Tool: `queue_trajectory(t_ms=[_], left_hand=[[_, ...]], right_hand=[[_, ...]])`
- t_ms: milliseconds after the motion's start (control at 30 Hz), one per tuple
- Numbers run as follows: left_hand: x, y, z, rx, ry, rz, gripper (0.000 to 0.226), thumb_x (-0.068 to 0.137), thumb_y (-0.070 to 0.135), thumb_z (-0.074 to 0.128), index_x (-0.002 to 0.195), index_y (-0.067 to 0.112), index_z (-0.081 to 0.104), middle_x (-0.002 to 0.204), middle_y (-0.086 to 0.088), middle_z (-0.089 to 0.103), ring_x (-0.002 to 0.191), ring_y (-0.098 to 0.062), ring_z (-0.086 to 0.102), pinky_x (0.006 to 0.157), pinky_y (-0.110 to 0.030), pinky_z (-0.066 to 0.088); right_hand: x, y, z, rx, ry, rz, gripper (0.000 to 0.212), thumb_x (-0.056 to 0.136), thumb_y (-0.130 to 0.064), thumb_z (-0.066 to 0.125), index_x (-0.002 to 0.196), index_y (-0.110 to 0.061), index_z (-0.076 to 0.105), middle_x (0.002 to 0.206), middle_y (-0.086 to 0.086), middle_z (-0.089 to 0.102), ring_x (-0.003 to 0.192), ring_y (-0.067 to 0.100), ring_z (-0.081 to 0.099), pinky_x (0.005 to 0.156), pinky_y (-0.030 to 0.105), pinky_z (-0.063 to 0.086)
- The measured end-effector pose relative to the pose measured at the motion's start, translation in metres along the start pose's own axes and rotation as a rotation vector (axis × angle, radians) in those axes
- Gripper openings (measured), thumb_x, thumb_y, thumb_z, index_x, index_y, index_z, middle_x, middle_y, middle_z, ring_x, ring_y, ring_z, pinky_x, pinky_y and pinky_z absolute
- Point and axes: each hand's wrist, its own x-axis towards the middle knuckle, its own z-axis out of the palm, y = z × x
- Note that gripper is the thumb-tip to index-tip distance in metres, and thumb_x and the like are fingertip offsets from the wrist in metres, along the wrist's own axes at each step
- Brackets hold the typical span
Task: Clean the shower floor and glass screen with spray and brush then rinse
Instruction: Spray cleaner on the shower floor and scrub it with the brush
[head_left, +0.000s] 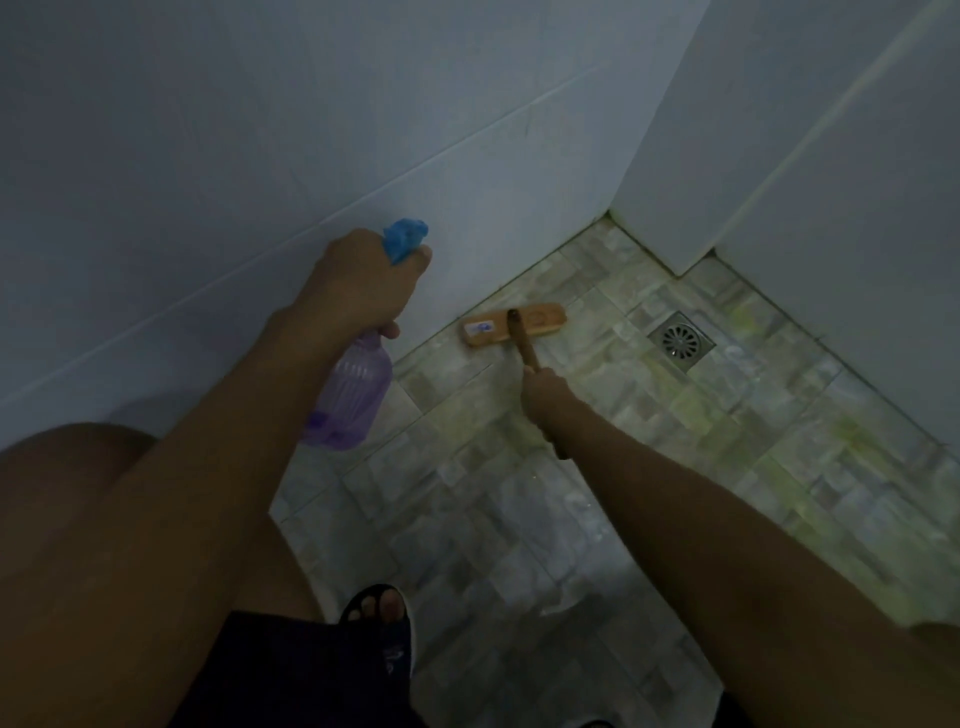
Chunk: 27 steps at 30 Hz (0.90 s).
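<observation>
The left hand (358, 283) grips the neck of a purple spray bottle (353, 397), fingers wrapped around it just below the blue trigger head (406, 240), which points toward the pale tiled wall (260, 130). The bottle hangs tilted, its base toward the person's raised knee (67, 467).

The right hand (545, 397) is curled tight around the wooden handle of a scrubbing brush (511, 327). The brush's flat wooden head (a small label shows on its top) rests on the shower floor (519, 509), close to where the floor meets the wall. The floor is mottled grey-green tile.

A square metal drain (681, 340) sits in the floor to the right of the brush head, apart from it. A sandalled foot (382, 613) stands on the tiles near the bottom of the view.
</observation>
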Motion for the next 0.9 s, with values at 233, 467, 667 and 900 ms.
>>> queue_trajectory(t_ms=[233, 467, 667, 900], left_hand=[[0.004, 0.009, 0.009, -0.072, -0.016, 0.033, 0.048, 0.098, 0.055, 0.053, 0.102, 0.008, 0.060, 0.070, -0.002, 0.060, 0.047, -0.012, 0.067, 0.043, -0.020, 0.043], [0.007, 0.002, 0.007, -0.020, -0.006, 0.023, 0.056, 0.098, 0.058, 0.051, 0.112, 0.005, 0.062, 0.077, -0.005, 0.066, 0.053, -0.014, 0.069, 0.048, -0.022, 0.045], [0.006, -0.005, 0.005, 0.015, -0.004, 0.005, 0.050, 0.097, 0.057, 0.054, 0.108, 0.009, 0.060, 0.076, -0.003, 0.065, 0.044, -0.012, 0.066, 0.044, -0.019, 0.045], [0.015, 0.000, 0.015, -0.023, -0.075, 0.008, 0.055, 0.097, 0.056, 0.055, 0.112, 0.004, 0.059, 0.075, -0.006, 0.062, 0.037, -0.009, 0.063, 0.033, -0.015, 0.039]], right_hand=[[-0.058, 0.046, 0.040, -0.083, -0.149, -0.142, 0.051, 0.107, -0.049, 0.028, 0.118, -0.006, 0.053, 0.104, 0.014, 0.065, 0.086, 0.026, 0.060, 0.076, 0.034, 0.047], [-0.050, 0.089, -0.005, -0.063, -0.029, 0.044, 0.053, 0.109, -0.040, 0.025, 0.123, 0.003, 0.053, 0.119, 0.027, 0.060, 0.109, 0.043, 0.059, 0.091, 0.047, 0.048], [-0.004, -0.009, 0.022, 0.030, -0.020, -0.048, 0.049, 0.109, -0.032, 0.023, 0.133, 0.003, 0.048, 0.130, 0.026, 0.054, 0.119, 0.043, 0.053, 0.094, 0.047, 0.042], [-0.064, 0.041, 0.063, -0.093, -0.140, -0.169, 0.051, 0.106, -0.051, 0.028, 0.119, -0.009, 0.055, 0.108, 0.013, 0.065, 0.096, 0.029, 0.064, 0.083, 0.037, 0.051]])
